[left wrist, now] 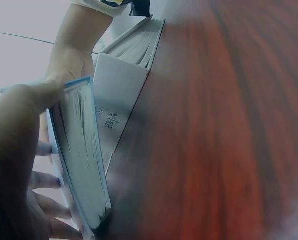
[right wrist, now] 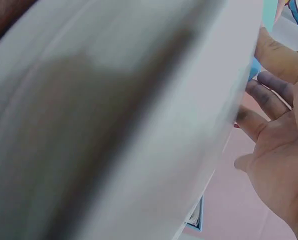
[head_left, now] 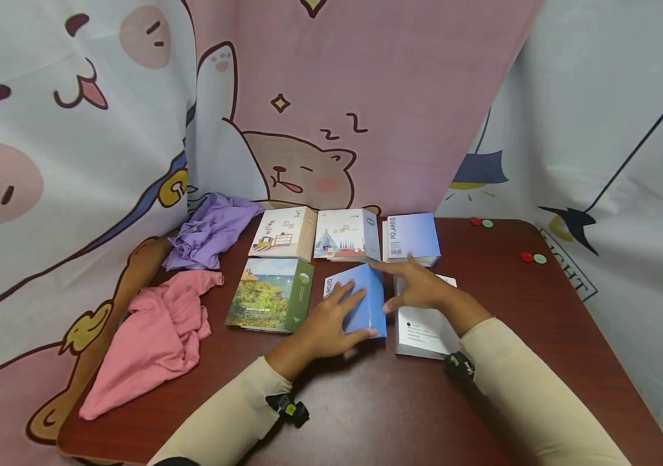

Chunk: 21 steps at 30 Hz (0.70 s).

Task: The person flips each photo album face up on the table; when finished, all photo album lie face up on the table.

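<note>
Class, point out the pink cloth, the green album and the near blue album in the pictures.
Pink cloth [head_left: 159,330], head view: middle of its fabric.
Green album [head_left: 266,291], head view: picture on its cover.
Near blue album [left wrist: 80,150], left wrist view: edges of its pages.

White album [head_left: 424,316] partly hidden by right forearm [head_left: 464,312]; small print [head_left: 422,333] illegible; right-wrist view's pale foreground [right wrist: 104,125] blurred.

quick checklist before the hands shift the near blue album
1. Left hand on near blue album: ok, fingers spread over its cover.
2. Right hand gripping it firmly: cannot tell.
3. Near blue album square with green album: not ok, sits askew.
4. Near white album untouched by right hand: cannot tell.
5. Pink cloth apart from green album: ok, table shows between.
</note>
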{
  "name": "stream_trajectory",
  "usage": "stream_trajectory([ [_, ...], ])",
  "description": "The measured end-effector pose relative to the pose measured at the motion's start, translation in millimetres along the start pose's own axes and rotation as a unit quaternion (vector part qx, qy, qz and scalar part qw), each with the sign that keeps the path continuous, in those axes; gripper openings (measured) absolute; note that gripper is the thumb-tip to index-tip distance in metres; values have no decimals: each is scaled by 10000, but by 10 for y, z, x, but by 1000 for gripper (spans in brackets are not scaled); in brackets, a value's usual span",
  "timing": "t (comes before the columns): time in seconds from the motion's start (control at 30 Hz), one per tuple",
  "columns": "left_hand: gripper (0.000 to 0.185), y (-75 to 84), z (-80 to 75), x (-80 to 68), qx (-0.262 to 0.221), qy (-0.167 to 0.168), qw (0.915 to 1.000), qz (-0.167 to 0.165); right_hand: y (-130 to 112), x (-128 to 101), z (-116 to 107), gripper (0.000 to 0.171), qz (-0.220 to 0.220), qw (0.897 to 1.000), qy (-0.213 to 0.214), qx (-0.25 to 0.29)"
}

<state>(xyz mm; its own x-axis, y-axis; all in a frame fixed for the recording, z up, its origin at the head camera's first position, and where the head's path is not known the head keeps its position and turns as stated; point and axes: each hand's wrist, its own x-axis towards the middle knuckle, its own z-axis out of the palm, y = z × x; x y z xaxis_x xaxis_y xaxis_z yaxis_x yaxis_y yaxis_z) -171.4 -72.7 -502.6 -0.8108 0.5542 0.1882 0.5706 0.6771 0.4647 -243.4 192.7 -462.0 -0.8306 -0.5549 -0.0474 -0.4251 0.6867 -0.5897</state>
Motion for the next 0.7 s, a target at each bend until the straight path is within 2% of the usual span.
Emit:
stream_trajectory([
  [0.2, 86, -33, -26, -40, -651, 194, 9977, 82, -38, -45, -23, 103, -177, 9991, 126, 376],
  [0.33, 86, -69, -23, -53, -1069, 413, 9930, 279, -64, -62, -41, 101, -277, 9949, 127, 966],
  [0.53, 88, -125, -22, -60, -1585, 637, 9835, 599, -100, -110, -23, 99, -382, 9872, 289, 1522],
  [0.7, 91, -139, -37, -60, -2164, 720, 9707, 758, -105, -158, 72, 100, -336, 9807, 638, 1815],
])
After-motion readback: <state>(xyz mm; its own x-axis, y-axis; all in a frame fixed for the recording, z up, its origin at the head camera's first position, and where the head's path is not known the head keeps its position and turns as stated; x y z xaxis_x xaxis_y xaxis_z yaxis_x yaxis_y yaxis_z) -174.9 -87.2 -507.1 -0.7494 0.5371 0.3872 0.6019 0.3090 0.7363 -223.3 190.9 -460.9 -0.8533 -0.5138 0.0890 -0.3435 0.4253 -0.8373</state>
